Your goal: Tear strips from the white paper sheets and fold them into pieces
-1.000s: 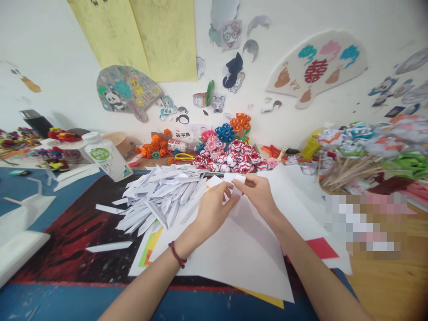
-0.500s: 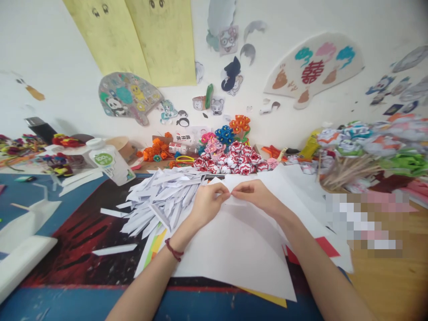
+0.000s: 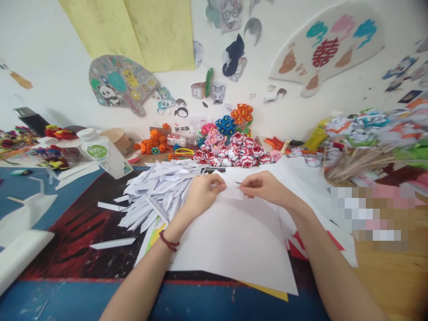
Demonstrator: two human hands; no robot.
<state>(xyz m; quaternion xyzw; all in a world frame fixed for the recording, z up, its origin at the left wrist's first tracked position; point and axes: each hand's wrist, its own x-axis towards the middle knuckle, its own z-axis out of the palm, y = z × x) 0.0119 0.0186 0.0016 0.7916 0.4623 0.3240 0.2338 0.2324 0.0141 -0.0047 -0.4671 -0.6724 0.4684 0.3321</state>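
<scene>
My left hand point(image 3: 206, 192) pinches a small piece of white paper point(image 3: 232, 191) above a large white sheet point(image 3: 234, 240). On the other side of that piece, my right hand point(image 3: 264, 187) has thumb and forefinger pressed together at its edge; a small dark, thin tip shows by the fingers, too small to name. A heap of folded white paper strips point(image 3: 157, 191) lies beside my left hand. One loose strip point(image 3: 113, 243) rests on the dark red-and-black mat point(image 3: 76, 249).
Behind my hands stand red-and-white paper flowers point(image 3: 242, 151) and an orange bunch point(image 3: 155, 141). A white bottle point(image 3: 105, 154) is at the left, thin wooden sticks point(image 3: 356, 165) at the right. Red paper point(image 3: 297, 245) lies under my right forearm.
My hands have moved apart, my right hand shifting rightward, and the small paper between them shows more. The whole view has tilted down and shifted slightly.
</scene>
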